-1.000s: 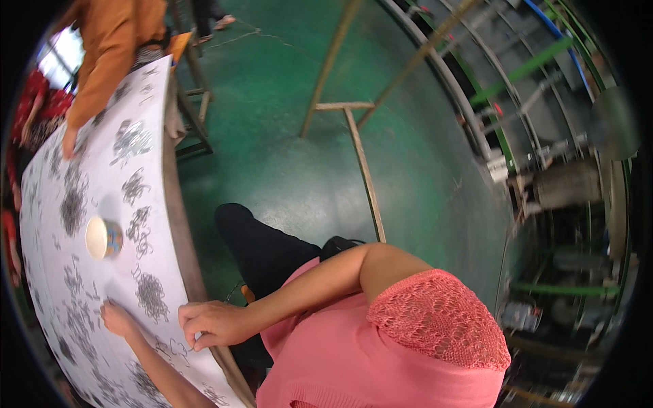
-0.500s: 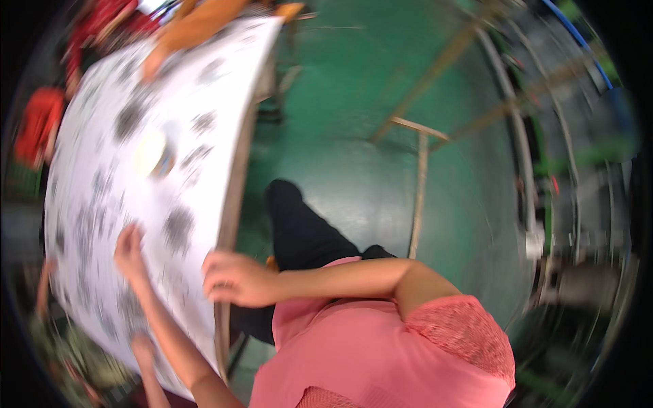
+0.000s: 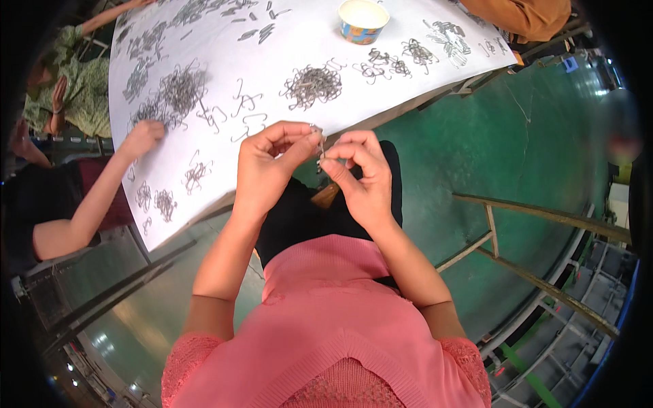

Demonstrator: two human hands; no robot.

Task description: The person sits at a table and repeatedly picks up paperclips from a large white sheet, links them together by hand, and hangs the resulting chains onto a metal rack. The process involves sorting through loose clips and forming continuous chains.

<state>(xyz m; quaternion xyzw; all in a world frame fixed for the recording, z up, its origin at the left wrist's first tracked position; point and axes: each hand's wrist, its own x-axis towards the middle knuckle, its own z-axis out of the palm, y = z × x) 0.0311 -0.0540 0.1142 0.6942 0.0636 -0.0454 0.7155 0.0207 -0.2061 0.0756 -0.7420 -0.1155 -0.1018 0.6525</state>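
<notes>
My left hand [image 3: 269,163] and my right hand [image 3: 360,173] meet just off the near edge of a white table [image 3: 204,47], above my lap. Both pinch a small bent metal wire piece [image 3: 318,139] between thumb and fingertips; its exact shape is too small to make out. On the table just beyond my hands lies a grey heap of wire pieces [image 3: 311,83], with loose single hooks [image 3: 246,112] to its left.
A paper cup [image 3: 363,19] stands at the table's far side among more wire heaps. A co-worker's hand [image 3: 143,138] reaches into a pile at the left. Another person in orange sits at the top right. Metal frame bars [image 3: 537,224] cross the green floor on the right.
The view has swung round so the table now lies ahead. My hands have left the table top and come together at its edge, holding a wire piece.
</notes>
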